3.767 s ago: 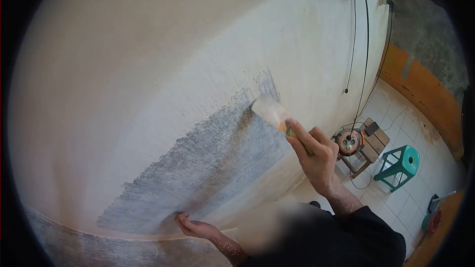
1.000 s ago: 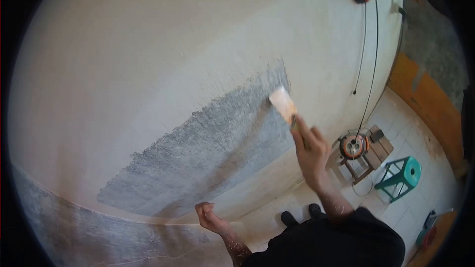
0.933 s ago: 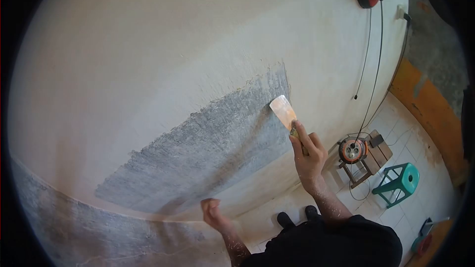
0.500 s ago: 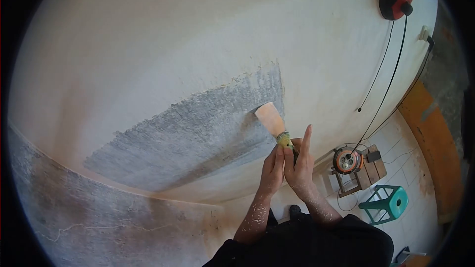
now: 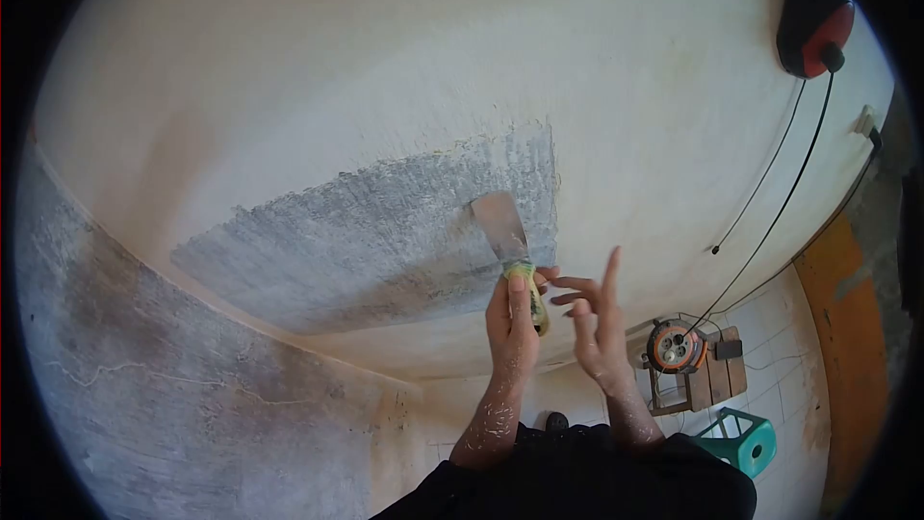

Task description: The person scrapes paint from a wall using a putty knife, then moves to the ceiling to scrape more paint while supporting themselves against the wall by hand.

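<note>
A scraper with a wide metal blade (image 5: 500, 223) and a yellowish handle is held upright in front of the wall. My left hand (image 5: 514, 327) is wrapped round its handle, thumb on top. Just right of the handle's end, my right hand (image 5: 602, 337) has its fingers spread, the index finger pointing up, and holds nothing. Behind the blade lies a rough grey scraped patch (image 5: 385, 221) in the pale wall (image 5: 318, 67). White flakes cling to both forearms.
At the right, an orange and black cable reel (image 5: 674, 346) rests on a small wooden stool (image 5: 727, 376). A green plastic stool (image 5: 756, 447) stands below it. Cords hang from a black and red device (image 5: 818, 34) on the wall.
My right hand has come off the scraper and moved to the right, its fingers now spread. The scraper has shifted left in my left hand, and its blade has turned. The view has shifted slightly.
</note>
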